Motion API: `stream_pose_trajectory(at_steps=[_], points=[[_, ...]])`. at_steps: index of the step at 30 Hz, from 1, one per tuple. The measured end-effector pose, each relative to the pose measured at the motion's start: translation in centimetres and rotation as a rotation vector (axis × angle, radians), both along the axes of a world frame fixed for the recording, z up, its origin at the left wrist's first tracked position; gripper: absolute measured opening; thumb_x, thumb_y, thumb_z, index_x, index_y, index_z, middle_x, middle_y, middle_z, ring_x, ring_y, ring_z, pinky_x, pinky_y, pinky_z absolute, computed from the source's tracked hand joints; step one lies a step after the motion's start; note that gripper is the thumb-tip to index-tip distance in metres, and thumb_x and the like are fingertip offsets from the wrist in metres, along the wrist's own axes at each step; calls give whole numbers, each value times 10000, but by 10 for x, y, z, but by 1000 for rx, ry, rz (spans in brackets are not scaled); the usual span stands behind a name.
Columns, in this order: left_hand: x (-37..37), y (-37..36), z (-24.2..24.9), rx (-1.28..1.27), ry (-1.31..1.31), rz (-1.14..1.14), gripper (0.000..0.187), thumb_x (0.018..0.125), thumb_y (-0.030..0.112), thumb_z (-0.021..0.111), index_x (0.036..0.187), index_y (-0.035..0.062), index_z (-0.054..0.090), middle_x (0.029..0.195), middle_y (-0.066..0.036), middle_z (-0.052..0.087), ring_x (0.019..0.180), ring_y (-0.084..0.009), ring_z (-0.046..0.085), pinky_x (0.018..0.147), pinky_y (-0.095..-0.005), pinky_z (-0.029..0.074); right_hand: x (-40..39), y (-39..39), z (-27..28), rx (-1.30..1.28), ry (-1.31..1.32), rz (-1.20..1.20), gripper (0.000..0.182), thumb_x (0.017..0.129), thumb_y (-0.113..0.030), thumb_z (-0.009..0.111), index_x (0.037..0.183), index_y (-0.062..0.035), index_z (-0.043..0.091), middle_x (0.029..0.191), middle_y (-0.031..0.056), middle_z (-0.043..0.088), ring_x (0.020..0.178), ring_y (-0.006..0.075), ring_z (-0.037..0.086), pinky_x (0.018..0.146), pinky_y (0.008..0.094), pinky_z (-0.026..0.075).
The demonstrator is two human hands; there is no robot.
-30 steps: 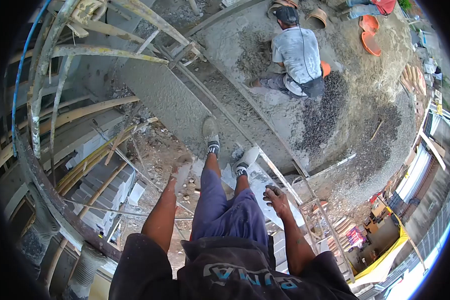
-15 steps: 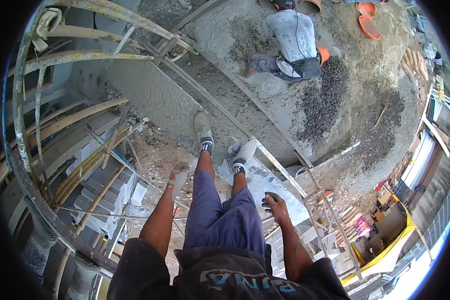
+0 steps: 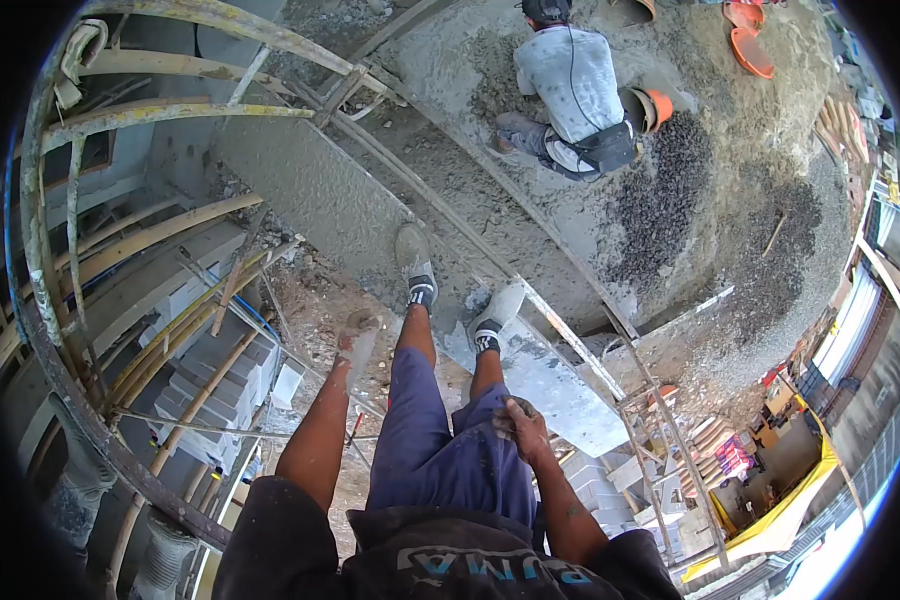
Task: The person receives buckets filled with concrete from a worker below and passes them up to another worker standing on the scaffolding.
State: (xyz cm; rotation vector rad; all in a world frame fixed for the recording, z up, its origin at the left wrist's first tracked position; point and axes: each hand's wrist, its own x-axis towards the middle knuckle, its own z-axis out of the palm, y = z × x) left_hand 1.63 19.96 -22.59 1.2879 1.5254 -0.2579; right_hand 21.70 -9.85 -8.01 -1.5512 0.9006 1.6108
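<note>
My left hand (image 3: 358, 338) hangs left of my left leg, over the rubble; it is dusty and blurred, its fingers hard to make out. A pale grey shape shows beside it. My right hand (image 3: 522, 425) rests at the right thigh of my blue shorts (image 3: 420, 420), its fingers curled; what they hold, if anything, is hidden. My left shoe (image 3: 412, 250) stands on a strip of wet grey mortar (image 3: 310, 190). My right shoe (image 3: 497, 308) is at the upper end of a grey-white board (image 3: 560, 385).
A co-worker (image 3: 575, 85) crouches on the mortar-covered slab beside an orange bucket (image 3: 658, 108). Dark gravel (image 3: 665, 200) lies near them. Scaffold poles (image 3: 185, 110) curve along the left. Metal rails (image 3: 560, 325) run diagonally past my right foot. Stacked blocks (image 3: 210, 385) lie far below.
My right hand has moved left and slightly down, from beside the shorts to the thigh. The co-worker has leaned back and left, showing more of the bucket. My left hand has risen slightly.
</note>
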Motion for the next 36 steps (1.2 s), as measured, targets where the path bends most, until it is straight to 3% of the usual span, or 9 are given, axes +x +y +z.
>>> stream_pose_trajectory(at_steps=[4,9,12,15,21,24,27,30,36], points=[[13,17,-10,-75,33,78,400,825,251,698,1146,55,562,934,-8,608,794,-90,556,674,-246,465,-8,6,-2,4,25,25,507,890,-426,576,1232,-55,519,1016,100,636,865,183,624,741,319,505],[3,25,-75,45,-50,70,403,817,256,708,1122,34,567,941,-16,610,827,-113,556,717,-249,459,-8,8,-3,11,23,5,508,889,-428,577,1231,-57,520,1010,98,637,860,183,624,738,319,508],[19,36,-92,268,2,-166,383,807,259,717,1096,48,581,933,-26,618,856,-142,561,745,-268,462,-13,7,-7,-6,38,-31,499,889,-420,580,1228,-60,522,990,94,639,832,180,626,718,314,513],[39,44,-108,359,28,-261,394,802,286,719,1091,53,585,939,-38,623,859,-164,568,757,-282,465,-26,1,-13,-38,69,-67,481,889,-406,587,1219,-62,527,968,90,640,798,173,627,693,308,519],[81,56,-90,214,29,-280,427,807,323,704,1126,63,590,991,-80,637,906,-182,576,797,-301,458,-49,1,-16,-83,80,-54,422,886,-378,601,1160,-61,553,922,84,649,748,161,633,666,286,529],[91,50,-79,127,4,-184,432,823,352,676,1133,62,588,1014,-94,646,920,-187,584,795,-311,460,-57,-1,-19,-83,74,-35,403,885,-372,604,1134,-58,564,903,87,656,729,159,637,654,277,533],[92,51,-69,148,78,-430,436,843,397,635,1108,52,600,1025,-97,650,924,-191,587,800,-329,459,-58,-4,-20,-83,66,-44,398,886,-369,603,1125,-53,571,901,91,659,723,159,640,648,276,537],[106,47,-29,2,59,-255,436,856,425,605,1078,51,616,1016,-93,654,925,-194,585,807,-344,456,-54,-6,-19,-81,63,-66,394,890,-366,598,1126,-52,573,902,92,659,723,159,640,651,279,539],[49,26,-90,53,95,-198,452,830,441,629,1073,61,624,993,-102,657,928,-212,589,814,-359,456,-52,-9,-17,-85,79,-89,408,894,-372,592,1148,-53,568,915,93,657,733,162,640,661,283,541]])
